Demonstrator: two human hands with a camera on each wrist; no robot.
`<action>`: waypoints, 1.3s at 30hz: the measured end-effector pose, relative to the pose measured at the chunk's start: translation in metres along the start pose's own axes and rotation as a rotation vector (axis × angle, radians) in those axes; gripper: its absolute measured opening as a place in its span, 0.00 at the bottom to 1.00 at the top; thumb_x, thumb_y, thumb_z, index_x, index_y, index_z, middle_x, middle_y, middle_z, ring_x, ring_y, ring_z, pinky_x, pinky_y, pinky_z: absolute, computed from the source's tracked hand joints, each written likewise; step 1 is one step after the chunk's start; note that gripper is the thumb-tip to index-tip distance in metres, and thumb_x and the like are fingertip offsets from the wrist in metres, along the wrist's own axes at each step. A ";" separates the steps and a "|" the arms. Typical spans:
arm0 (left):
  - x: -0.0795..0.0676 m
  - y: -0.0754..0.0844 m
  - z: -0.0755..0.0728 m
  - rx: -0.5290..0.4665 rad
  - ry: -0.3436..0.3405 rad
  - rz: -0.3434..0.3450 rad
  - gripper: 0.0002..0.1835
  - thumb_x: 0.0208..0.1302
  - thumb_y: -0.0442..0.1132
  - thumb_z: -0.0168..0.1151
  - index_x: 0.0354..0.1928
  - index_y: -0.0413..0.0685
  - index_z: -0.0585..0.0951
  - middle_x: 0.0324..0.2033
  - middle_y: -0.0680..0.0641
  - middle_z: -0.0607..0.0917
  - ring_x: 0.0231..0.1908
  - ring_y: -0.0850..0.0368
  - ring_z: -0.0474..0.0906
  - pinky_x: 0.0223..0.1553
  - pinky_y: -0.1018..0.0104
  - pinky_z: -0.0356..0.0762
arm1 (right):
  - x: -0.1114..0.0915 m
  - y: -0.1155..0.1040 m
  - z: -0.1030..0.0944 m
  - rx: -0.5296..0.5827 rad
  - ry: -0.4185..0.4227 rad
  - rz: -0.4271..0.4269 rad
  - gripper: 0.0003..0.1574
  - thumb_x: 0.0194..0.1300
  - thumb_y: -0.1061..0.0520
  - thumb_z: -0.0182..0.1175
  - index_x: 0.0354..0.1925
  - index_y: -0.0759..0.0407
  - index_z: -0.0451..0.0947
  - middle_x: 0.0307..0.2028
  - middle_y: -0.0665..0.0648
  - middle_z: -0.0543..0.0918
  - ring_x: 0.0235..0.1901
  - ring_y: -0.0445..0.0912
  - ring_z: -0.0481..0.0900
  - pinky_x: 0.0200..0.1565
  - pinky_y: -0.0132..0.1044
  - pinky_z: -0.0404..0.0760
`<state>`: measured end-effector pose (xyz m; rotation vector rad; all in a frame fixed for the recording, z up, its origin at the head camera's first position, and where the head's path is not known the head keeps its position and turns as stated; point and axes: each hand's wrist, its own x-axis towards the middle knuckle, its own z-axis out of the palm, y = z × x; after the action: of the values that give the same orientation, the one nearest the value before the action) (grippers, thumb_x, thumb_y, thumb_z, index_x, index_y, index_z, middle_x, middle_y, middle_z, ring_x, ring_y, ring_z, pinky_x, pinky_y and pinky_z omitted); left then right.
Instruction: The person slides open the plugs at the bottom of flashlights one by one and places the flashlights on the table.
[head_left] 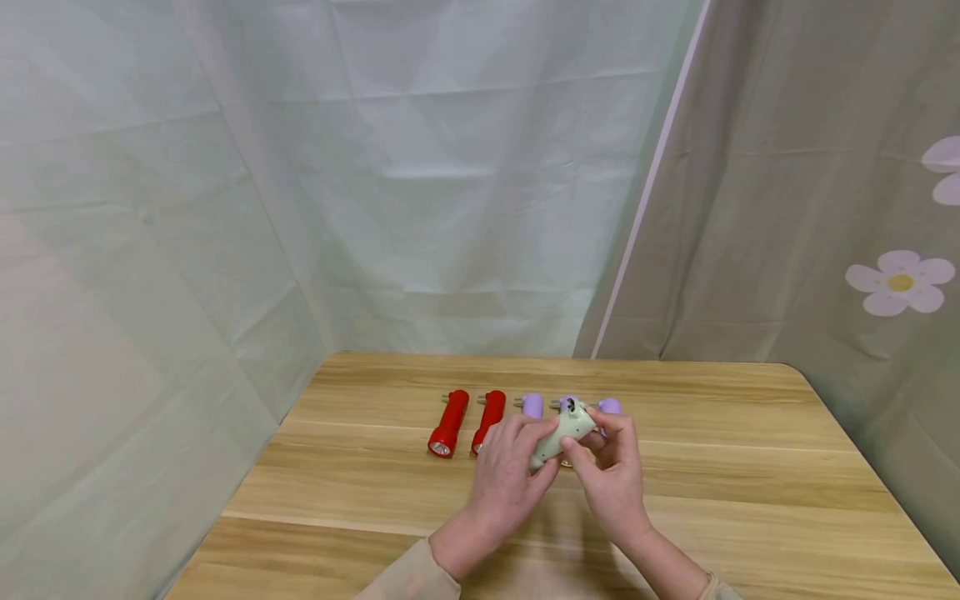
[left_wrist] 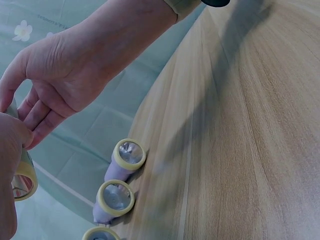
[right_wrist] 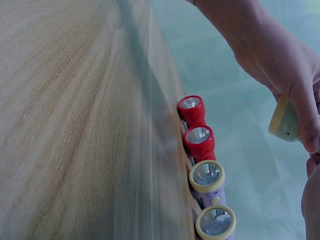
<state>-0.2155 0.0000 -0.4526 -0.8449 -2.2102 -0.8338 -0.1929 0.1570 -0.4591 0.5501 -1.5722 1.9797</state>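
A pale green flashlight (head_left: 576,423) with a yellowish head ring (right_wrist: 278,116) is held above the table, tilted, between both hands. My left hand (head_left: 513,467) grips it around the head end, on the left. At the tail end, my right hand (head_left: 615,479) pinches it between thumb and fingers. A small dark opening or part shows at that tail end, too small to make out. Behind the hands stands a row of flashlights: two red ones (head_left: 451,421) and three lavender ones (head_left: 532,405) with yellow head rings (left_wrist: 116,197). My hands partly hide several of them.
The row lies on a wood-grain table (head_left: 712,483), lens ends towards me, with metal prongs sticking out near the far ends. Pale curtains (head_left: 480,192) hang behind and left of the table. A grey-brown curtain with a printed flower (head_left: 900,283) hangs at the right.
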 end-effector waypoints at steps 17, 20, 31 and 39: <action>0.000 0.001 -0.001 0.001 0.000 -0.008 0.27 0.56 0.40 0.78 0.58 0.56 0.81 0.45 0.53 0.79 0.40 0.60 0.74 0.43 0.63 0.74 | 0.000 -0.001 0.001 -0.024 0.014 0.009 0.30 0.62 0.78 0.62 0.58 0.79 0.59 0.53 0.56 0.77 0.46 0.44 0.85 0.39 0.34 0.85; 0.000 0.001 -0.001 -0.006 -0.019 -0.026 0.27 0.58 0.41 0.77 0.59 0.57 0.80 0.46 0.54 0.79 0.41 0.61 0.74 0.44 0.63 0.73 | 0.000 -0.001 0.001 -0.027 0.014 0.006 0.30 0.62 0.78 0.62 0.58 0.80 0.59 0.53 0.56 0.77 0.46 0.43 0.85 0.39 0.34 0.85; -0.001 0.001 -0.001 0.000 -0.002 -0.014 0.27 0.56 0.40 0.79 0.58 0.57 0.81 0.45 0.54 0.79 0.40 0.61 0.73 0.43 0.63 0.73 | -0.002 -0.001 0.001 -0.037 0.004 0.014 0.30 0.62 0.80 0.61 0.59 0.78 0.61 0.55 0.59 0.76 0.47 0.46 0.85 0.40 0.35 0.85; -0.002 0.000 0.000 0.006 -0.012 -0.017 0.28 0.56 0.41 0.79 0.59 0.58 0.80 0.45 0.54 0.79 0.41 0.61 0.73 0.43 0.63 0.73 | -0.001 -0.001 0.001 -0.032 0.000 0.019 0.30 0.62 0.80 0.61 0.59 0.78 0.61 0.56 0.58 0.75 0.47 0.46 0.85 0.41 0.36 0.85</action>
<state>-0.2144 -0.0007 -0.4537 -0.8312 -2.2320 -0.8315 -0.1912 0.1563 -0.4591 0.5247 -1.6116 1.9650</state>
